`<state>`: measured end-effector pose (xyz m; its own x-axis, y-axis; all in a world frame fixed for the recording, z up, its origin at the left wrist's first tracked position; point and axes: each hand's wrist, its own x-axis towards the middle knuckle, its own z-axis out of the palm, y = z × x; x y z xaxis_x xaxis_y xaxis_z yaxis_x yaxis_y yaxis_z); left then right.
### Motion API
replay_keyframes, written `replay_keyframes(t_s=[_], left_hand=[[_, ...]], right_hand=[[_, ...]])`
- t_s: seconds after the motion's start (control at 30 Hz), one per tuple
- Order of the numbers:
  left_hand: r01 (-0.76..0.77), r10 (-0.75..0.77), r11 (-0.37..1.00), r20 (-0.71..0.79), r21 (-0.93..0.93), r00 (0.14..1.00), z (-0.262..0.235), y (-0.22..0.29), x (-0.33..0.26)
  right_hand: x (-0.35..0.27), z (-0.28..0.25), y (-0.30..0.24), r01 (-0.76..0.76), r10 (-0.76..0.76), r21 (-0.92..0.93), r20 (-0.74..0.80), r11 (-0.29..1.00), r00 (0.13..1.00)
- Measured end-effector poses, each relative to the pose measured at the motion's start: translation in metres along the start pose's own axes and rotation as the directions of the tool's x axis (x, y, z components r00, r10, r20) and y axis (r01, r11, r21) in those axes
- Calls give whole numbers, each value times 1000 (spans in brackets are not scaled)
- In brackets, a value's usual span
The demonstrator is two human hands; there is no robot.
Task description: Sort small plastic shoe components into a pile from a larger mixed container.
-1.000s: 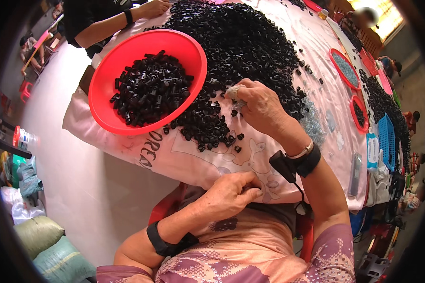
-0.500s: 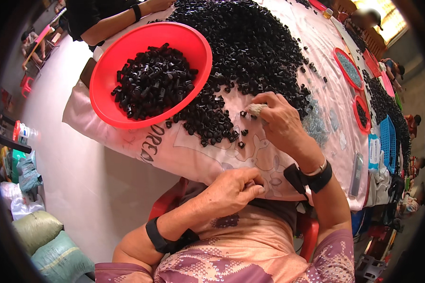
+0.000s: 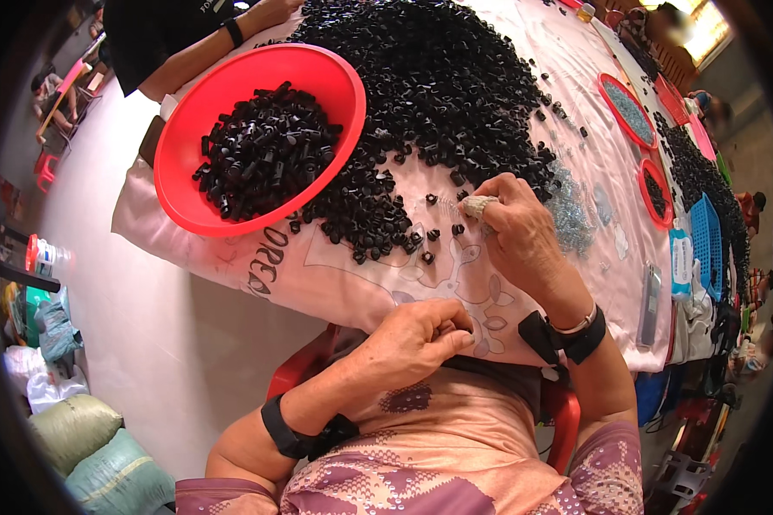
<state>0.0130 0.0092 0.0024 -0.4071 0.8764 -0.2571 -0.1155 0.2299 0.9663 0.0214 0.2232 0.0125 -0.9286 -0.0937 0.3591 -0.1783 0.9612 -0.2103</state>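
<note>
A long table draped in pale pink printed cloth (image 3: 352,283) runs toward the upper right of the frame, heaped with small black plastic parts (image 3: 455,77) so they lie within reach, beside a red basin (image 3: 189,197) holding more. The right hand (image 3: 520,232), mid-frame, pinches 1 small pale piece (image 3: 477,206), its axis unclear, beside scattered parts. The left hand (image 3: 421,339), lower centre at the cloth's edge, has its fingers pressed together, contents hidden.

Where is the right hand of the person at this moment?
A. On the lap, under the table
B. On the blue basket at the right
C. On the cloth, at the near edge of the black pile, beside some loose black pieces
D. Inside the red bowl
C: the right hand rests on the pink cloth at the edge of the pile of black pieces, apart from the red bowl.
</note>
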Motion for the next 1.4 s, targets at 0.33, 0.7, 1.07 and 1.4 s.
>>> replay_keyframes(t_s=[0.33,0.7,1.07,1.4], left_hand=[[-50,51,998,-19,50,999,0,0,-1],[-52,55,995,-27,86,998,0,0,-1],[-55,59,993,-36,102,998,0,1,0],[-23,21,995,-19,-94,1000,0,-1,0]], right_hand=[[5,4,-5,73,-74,23,65,997,995],[6,3,-5,-17,17,0,104,1000,994],[14,8,-19,22,-24,20,152,1000,988],[12,10,-23,-10,3,42,151,999,989]])
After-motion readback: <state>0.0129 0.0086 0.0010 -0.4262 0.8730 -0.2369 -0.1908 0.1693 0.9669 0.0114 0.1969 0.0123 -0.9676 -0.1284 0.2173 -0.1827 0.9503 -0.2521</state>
